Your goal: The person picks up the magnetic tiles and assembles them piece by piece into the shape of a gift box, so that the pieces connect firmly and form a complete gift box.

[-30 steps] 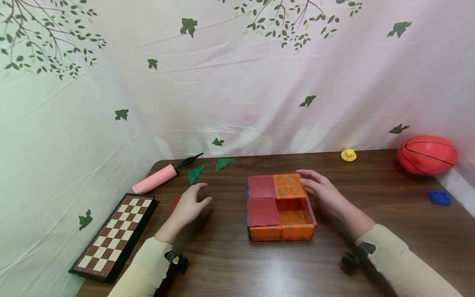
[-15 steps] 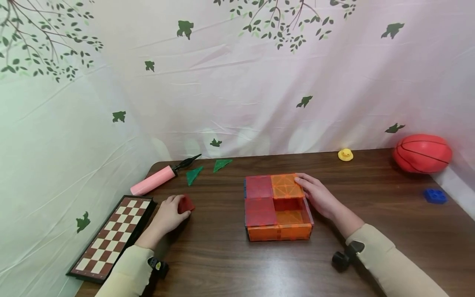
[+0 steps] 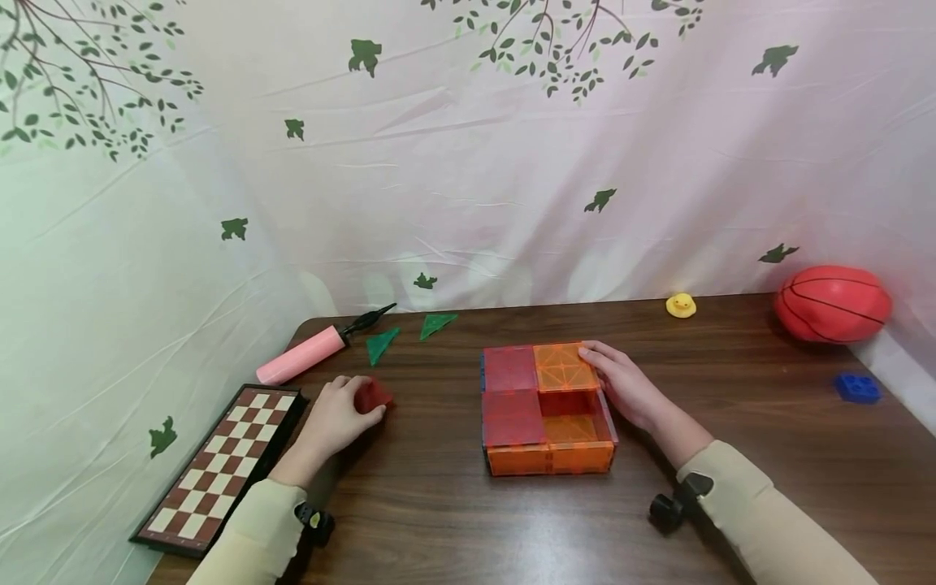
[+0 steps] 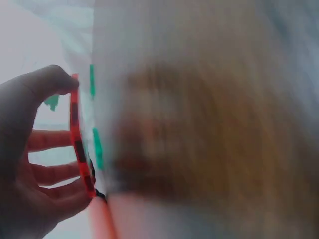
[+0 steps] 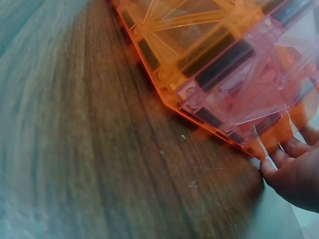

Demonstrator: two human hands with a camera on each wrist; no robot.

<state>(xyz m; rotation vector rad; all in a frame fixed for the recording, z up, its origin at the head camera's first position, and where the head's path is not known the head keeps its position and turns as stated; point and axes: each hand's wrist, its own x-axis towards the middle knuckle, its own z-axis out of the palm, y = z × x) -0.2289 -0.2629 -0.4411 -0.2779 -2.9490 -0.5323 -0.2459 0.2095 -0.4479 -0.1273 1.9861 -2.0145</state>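
Now, left hand (image 3: 332, 422) pinches one flat red translucent tile (image 3: 371, 396), left of centre. Right hand (image 3: 621, 386), fingers straight, rests against one boxy tile structure (image 3: 544, 410); two green triangles (image 3: 382, 344) sit upper left.

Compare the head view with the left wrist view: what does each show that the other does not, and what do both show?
Only the head view shows the tile box with the right hand resting against it, the chessboard, basketball and duck. Only the left wrist view shows the red tile edge-on, pinched between thumb and fingers. Both show the left hand holding that tile, and the green triangles.
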